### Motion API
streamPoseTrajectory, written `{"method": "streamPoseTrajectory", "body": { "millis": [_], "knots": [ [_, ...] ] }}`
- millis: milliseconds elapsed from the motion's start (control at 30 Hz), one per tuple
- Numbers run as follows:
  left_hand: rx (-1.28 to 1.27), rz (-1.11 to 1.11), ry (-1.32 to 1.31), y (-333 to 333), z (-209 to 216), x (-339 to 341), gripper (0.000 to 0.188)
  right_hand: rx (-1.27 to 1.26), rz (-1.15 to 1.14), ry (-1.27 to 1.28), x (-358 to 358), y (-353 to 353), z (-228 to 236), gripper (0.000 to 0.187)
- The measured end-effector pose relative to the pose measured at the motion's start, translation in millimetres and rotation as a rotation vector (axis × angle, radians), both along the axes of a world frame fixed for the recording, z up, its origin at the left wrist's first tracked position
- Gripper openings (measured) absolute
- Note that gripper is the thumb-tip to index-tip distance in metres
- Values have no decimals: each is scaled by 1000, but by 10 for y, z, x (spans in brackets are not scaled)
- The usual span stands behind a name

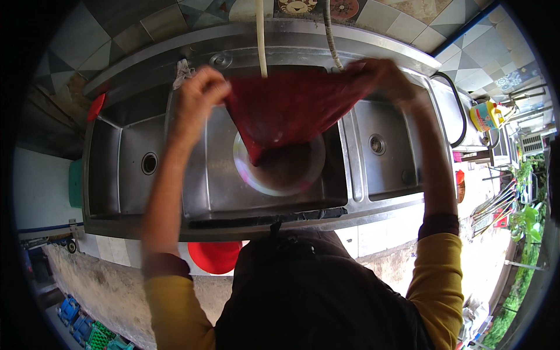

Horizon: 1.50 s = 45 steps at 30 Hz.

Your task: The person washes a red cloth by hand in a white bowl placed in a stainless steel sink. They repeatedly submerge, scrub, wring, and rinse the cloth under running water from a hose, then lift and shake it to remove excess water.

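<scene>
A dark red cloth [289, 111] hangs stretched between my two hands above the middle basin of a steel sink [201, 181]. My left hand [201, 93] grips its left corner and my right hand [388, 79] grips its right corner. The cloth's lower point droops toward a round metal bowl [280, 172] sitting in the middle basin. Both hands and the cloth are blurred by motion.
The sink has a left basin [128, 166] and a right basin [379, 149], each with a drain. Two hoses [261, 35] hang down from the tiled wall behind. A red basin [214, 256] sits below the counter. A yellow container [485, 115] stands at the far right.
</scene>
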State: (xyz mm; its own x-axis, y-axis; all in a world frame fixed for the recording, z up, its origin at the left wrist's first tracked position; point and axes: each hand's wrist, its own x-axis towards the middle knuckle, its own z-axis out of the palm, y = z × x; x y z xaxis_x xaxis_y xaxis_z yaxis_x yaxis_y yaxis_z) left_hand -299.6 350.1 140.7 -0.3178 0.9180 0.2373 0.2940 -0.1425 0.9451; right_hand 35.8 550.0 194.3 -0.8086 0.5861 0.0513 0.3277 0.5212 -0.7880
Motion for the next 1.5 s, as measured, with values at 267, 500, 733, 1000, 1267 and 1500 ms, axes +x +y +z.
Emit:
{"method": "streamPoseTrajectory", "body": {
  "millis": [267, 500, 733, 1000, 1267, 1500],
  "knots": [
    [-698, 131, 455, -49, -3168, 641, 15, 63, -292, -386, -287, -675, -4061, 17],
    [-727, -171, 956, -208, -4119, 1454, 17, 235, -7, -738, -743, -1560, -4482, 20],
    [-796, -44, 1142, -346, -4477, 1231, 18, 429, -176, -892, -622, -1421, -4473, 28],
    [-418, -219, 502, -28, -2680, 773, 11, -576, 11, -408, -660, -814, -3256, 43],
    [414, -244, 566, 333, 323, 712, 20, -73, 82, 107, -952, -789, -113, 22],
    [311, -469, -367, 414, 689, 965, 58, 289, 171, 420, -1025, -908, 1644, 16]
  ]
}}
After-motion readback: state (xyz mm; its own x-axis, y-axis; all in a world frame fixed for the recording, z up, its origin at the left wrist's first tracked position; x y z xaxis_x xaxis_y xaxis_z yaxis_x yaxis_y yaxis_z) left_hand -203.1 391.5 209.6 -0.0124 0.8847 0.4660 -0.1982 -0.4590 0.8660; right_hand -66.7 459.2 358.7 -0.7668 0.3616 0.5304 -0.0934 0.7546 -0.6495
